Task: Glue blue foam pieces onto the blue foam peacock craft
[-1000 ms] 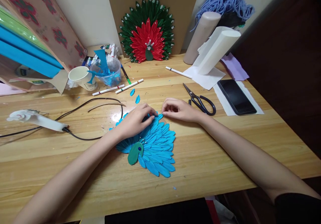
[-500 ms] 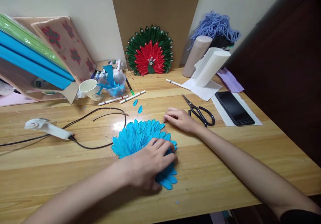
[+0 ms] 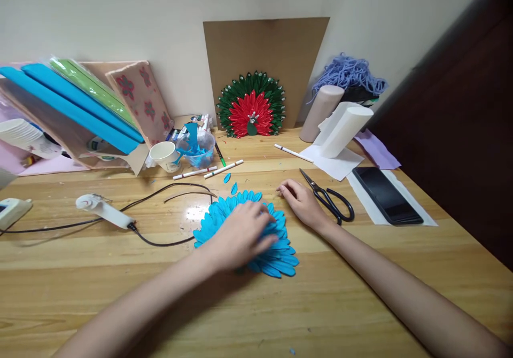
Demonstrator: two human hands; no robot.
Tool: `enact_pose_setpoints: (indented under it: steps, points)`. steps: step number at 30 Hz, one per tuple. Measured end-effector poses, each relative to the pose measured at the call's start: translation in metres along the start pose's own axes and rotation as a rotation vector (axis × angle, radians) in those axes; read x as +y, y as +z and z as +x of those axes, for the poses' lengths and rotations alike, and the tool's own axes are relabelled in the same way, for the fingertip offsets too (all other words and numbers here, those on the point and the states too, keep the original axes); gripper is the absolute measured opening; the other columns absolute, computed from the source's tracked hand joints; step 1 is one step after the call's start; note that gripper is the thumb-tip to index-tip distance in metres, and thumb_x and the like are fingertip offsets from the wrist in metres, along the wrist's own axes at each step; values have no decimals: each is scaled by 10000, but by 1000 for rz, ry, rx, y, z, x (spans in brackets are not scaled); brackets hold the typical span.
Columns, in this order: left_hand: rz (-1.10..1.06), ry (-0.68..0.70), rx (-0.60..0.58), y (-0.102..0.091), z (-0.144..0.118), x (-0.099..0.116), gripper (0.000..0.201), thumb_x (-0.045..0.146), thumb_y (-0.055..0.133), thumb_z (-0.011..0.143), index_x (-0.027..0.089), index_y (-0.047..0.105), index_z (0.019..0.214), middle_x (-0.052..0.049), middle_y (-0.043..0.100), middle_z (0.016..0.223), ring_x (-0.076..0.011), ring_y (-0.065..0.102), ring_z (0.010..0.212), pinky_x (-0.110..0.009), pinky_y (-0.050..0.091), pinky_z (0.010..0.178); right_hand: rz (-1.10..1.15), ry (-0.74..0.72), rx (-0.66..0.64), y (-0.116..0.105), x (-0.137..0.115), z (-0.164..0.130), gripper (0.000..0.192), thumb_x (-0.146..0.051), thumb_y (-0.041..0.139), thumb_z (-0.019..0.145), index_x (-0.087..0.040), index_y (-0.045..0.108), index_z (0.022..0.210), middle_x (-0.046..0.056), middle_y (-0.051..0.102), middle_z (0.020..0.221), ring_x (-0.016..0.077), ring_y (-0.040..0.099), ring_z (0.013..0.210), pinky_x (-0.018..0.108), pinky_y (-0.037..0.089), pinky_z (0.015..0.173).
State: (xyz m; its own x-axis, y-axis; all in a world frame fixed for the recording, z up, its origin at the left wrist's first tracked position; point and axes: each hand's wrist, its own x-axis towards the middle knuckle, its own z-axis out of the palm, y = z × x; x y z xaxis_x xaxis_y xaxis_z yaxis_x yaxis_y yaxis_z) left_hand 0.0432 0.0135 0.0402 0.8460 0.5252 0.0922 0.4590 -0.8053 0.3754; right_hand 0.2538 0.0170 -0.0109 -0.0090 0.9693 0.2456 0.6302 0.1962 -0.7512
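A fan-shaped piece of layered blue petals (image 3: 276,248) lies on the table in front of me. My left hand (image 3: 242,235) is over its middle, fingers apart and partly spread, hiding much of its centre and near side. Right of the fan, my right hand (image 3: 302,205) rests on the wood with its fingers curled together; whether anything is inside them is hidden. Black-handled scissors (image 3: 331,200) lie just beyond that hand. Two loose blue petals (image 3: 234,188) are on the table behind the fan.
A white glue gun (image 3: 104,211) with a black cord lies left. Behind stand a paper cup (image 3: 165,156), a clear tub (image 3: 200,152) of blue scraps and a red-green peacock fan (image 3: 251,115) against brown board. A phone (image 3: 387,195) and a white roll (image 3: 347,131) are right.
My left hand has come off the fan's right edge and opened out over its middle. The blue fan has turned a little, its near edge farther from me. The view has tilted up.
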Motion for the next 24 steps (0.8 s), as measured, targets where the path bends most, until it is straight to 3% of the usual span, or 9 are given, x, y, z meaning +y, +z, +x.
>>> enact_pose_setpoints:
  steps: [3,6,9,14,17,20,24]
  points:
    - [38,-436,225,-6,14,-39,219,250,426,894,127,574,998,-118,600,1000,-229,557,956,-352,433,812,-6,26,-14,1,0,0,179,-301,411,902,-190,535,835,40,606,823,181,563,784,282,397,717]
    - [-42,-593,196,-6,24,-73,186,204,631,754,120,591,914,-126,619,993,-235,587,914,-319,443,765,-8,22,-34,1,-2,-1,185,-304,403,901,-192,529,825,43,609,836,184,564,801,283,395,723]
    - [-145,-615,195,-1,28,-87,211,166,675,695,137,593,887,-89,647,889,-212,606,818,-289,439,690,-6,13,-42,1,-3,-1,187,-303,401,900,-191,524,815,46,608,839,187,568,821,286,396,739]
    - [-251,-623,210,4,28,-90,145,161,638,710,132,597,846,-62,657,763,-190,611,731,-266,429,624,-7,4,-52,2,0,-1,197,-312,396,902,-195,530,818,45,608,849,189,567,828,291,399,744]
    - [-327,-613,222,-2,22,-90,112,231,607,744,138,601,805,-44,663,718,-171,614,689,-248,429,594,4,19,-41,1,0,-2,200,-319,403,900,-193,536,820,45,609,852,189,568,830,293,402,745]
    - [-490,-581,209,-16,1,-86,171,305,591,751,135,615,744,-38,662,687,-158,603,654,-240,428,580,43,43,-23,0,-6,0,213,-338,409,899,-193,545,822,40,605,836,183,568,809,287,408,725]
    - [-634,-574,197,-39,-53,-81,234,369,603,728,140,649,734,-42,666,747,-160,584,692,-242,422,616,178,13,-66,11,-36,10,233,-364,412,900,-194,558,833,35,613,840,171,578,819,278,424,727]
